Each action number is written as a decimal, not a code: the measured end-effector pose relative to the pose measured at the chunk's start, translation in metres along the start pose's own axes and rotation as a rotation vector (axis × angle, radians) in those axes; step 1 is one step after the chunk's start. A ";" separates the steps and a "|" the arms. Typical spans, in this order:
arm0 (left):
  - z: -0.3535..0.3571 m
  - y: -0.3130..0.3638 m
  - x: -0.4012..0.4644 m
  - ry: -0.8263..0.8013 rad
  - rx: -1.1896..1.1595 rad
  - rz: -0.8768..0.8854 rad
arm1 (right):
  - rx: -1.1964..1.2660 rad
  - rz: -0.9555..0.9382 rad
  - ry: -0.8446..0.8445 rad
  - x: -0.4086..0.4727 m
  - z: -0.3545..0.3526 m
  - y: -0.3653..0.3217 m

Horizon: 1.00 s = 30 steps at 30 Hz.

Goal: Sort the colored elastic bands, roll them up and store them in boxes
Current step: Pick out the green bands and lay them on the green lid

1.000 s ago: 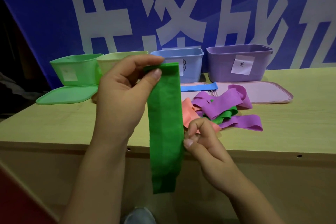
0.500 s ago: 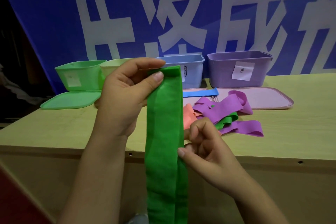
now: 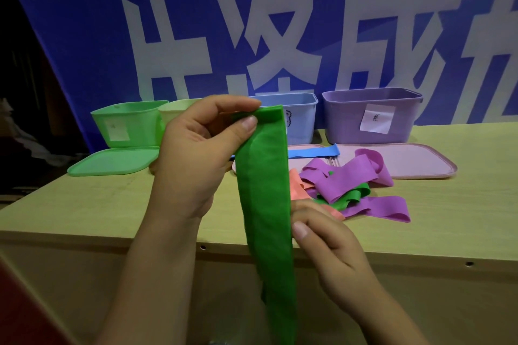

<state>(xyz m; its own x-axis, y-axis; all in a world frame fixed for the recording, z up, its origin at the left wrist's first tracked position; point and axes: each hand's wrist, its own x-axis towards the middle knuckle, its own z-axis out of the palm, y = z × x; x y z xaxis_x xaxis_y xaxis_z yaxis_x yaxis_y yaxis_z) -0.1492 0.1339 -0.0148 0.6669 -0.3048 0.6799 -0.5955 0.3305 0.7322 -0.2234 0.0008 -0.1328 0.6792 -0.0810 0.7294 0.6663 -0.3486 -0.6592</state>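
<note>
Behind, I saw four boxes, contents hidden; left hand pinched the green band, right hand's fingers gripped its edge.

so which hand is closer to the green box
Left. The left hand is just right of the green box; the right hand is farther right, beyond the green band.

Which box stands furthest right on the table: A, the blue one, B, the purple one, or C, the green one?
B: the purple box with the white label stands right of the blue box, and the green box is far left.
</note>
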 end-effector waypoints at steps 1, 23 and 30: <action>0.000 0.000 0.000 0.004 0.011 0.007 | 0.007 0.021 0.004 -0.001 0.000 0.000; -0.001 0.004 -0.003 0.063 -0.005 0.030 | -0.079 -0.059 -0.086 -0.002 0.007 -0.002; -0.004 -0.010 -0.010 0.104 0.085 0.086 | -0.178 0.133 -0.263 -0.025 0.011 0.034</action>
<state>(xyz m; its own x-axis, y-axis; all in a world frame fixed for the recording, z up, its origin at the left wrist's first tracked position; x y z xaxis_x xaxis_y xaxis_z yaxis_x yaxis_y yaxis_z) -0.1476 0.1370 -0.0291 0.6523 -0.1827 0.7357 -0.6850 0.2736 0.6753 -0.2143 0.0016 -0.1750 0.8281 0.0990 0.5518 0.5182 -0.5104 -0.6862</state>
